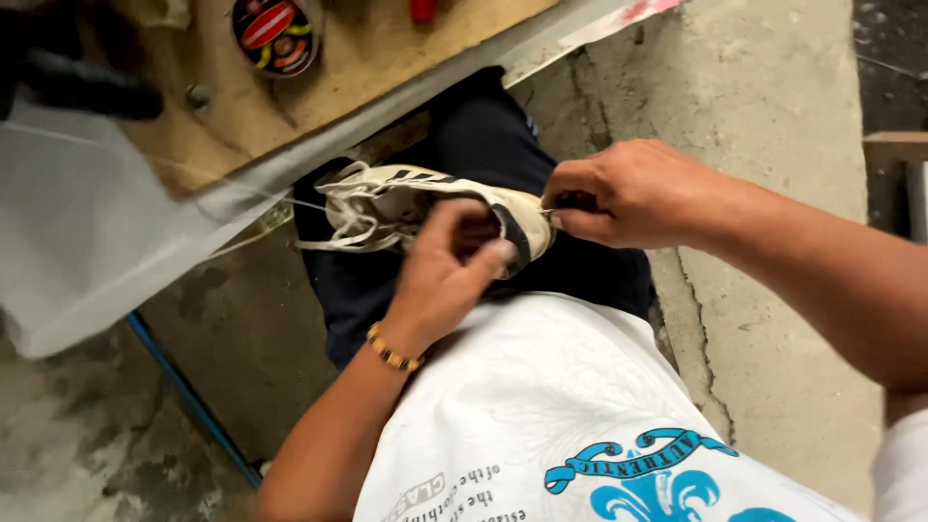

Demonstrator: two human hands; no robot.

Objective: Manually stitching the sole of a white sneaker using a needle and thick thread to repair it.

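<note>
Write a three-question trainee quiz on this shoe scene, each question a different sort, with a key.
1. True or false: the shoe rests on the person's lap.
2. Which hand wears the beaded bracelet? A) left hand B) right hand C) neither
3. Fill in: the round tin sits on the wooden ____.

Key
1. True. The cream shoe with dark stripes lies on the dark trousers.
2. A. The bracelet is at the left wrist; the right hand pinches the shoe's heel end.
3. Board.
</note>
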